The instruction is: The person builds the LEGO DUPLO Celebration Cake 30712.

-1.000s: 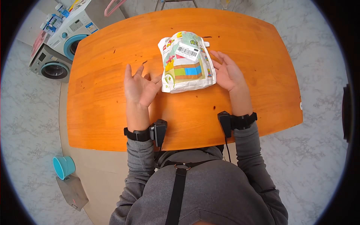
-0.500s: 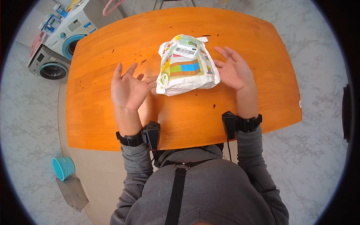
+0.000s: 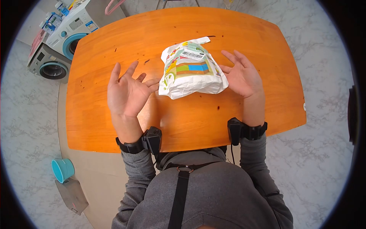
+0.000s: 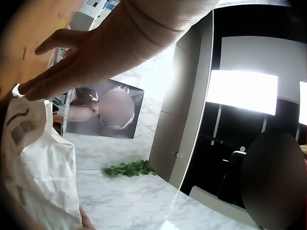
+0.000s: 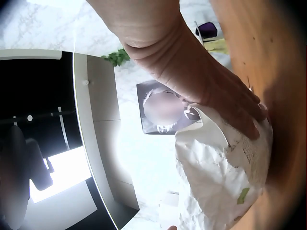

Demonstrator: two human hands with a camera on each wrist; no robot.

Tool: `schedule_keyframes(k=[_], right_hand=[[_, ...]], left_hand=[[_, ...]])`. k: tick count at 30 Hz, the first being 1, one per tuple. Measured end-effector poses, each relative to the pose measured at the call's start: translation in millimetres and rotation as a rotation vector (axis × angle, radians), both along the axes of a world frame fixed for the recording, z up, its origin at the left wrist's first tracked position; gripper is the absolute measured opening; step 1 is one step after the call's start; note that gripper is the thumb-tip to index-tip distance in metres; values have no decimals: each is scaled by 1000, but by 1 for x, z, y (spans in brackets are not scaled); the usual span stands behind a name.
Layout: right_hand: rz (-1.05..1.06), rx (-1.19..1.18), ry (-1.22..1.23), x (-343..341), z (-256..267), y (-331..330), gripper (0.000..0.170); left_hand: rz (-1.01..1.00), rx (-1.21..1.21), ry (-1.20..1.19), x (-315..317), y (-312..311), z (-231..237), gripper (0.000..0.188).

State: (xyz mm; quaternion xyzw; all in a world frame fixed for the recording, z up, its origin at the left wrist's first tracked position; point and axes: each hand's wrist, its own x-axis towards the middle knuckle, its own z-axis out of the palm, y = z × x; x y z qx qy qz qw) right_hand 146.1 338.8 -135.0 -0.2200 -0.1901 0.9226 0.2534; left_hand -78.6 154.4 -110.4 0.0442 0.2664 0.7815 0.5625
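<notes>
A white printed bag (image 3: 196,82), with toy-block pictures and a barcode label (image 3: 192,54), is at the middle of the wooden table (image 3: 190,126). My left hand (image 3: 131,93) is palm up at its left, fingers spread, the thumb tip at the bag's edge. To the right of the bag, my right hand (image 3: 246,78) is also palm up with extended fingers, the thumb side close against it. The left wrist view has a fingertip overlapping a corner of the crumpled bag (image 4: 48,167). In the right wrist view, fingers (image 5: 240,108) lie along the bag (image 5: 206,167).
Two washing machines (image 3: 53,68) stand beyond the table's left side, with bottles (image 3: 51,21) on top. On the floor at lower left are a turquoise bucket (image 3: 63,170) and a grey box (image 3: 72,195). Black camera straps (image 3: 131,147) circle both wrists.
Both hands have drawn apart, the left moving left and the right moving right. The bag has tilted, showing more of its plain white near end and its far flap.
</notes>
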Motion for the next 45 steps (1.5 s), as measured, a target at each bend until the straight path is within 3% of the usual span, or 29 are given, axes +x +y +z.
schedule_keyframes(k=[14,16,22,38,45], right_hand=[[8,63,23,15,19,-13,65],[-1,71,37,17,19,-13,64],[8,92,87,19,31,-23,63],[115,164,165,30,46,-33,68],[137,144,204,38,60,-41,61]], left_hand=[[-69,67,68,7,-10,15,79],[-24,50,90,11,-10,20,68],[-12,58,82,16,-15,28,61],[-127,202,60,18,-23,34,59],[-147,223,134,24,-30,47,59]])
